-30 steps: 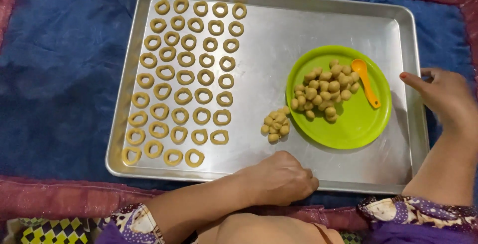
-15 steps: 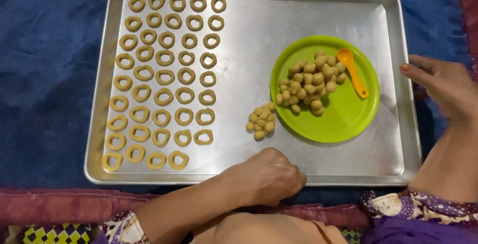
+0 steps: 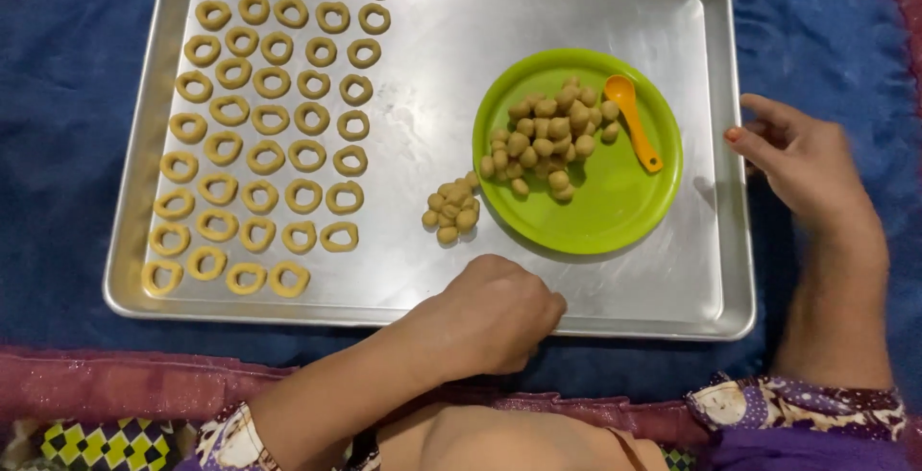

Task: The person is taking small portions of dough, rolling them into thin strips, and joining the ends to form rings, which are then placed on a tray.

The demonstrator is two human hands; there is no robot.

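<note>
- Head view, hands: left hand (image 3: 495,313) rests on the near rim of the metal tray (image 3: 576,10), fingers curled under into a loose fist; cannot tell whether it holds anything, since the fingertips are hidden; likely pressing or rolling something against the tray floor, judging by the knuckles-up pose
- Right hand (image 3: 802,169) sits at the tray's right edge, fingers loosely open, thumb and forefinger touching the rim, gripping nothing else; looks like it steadies the tray
- Head view, dough: small heap of dough balls (image 3: 453,210) lies on the tray just left of the green plate (image 3: 615,212), near the left hand; handy for picking, I'd judge
- Larger pile of dough balls on the plate, orange spoon (image 3: 634,120) lying beside them at the plate's upper right
- Dough rings (image 3: 274,125) set out in tidy rows on the tray's left half, apart from each other; spacing probably keeps them from sticking
- Surface: tray lies on a blue cloth (image 3: 67,96) with a dark pink border (image 3: 144,385) along the near side; patterned sleeves at the bottom; nothing of the room shows beyond that
</note>
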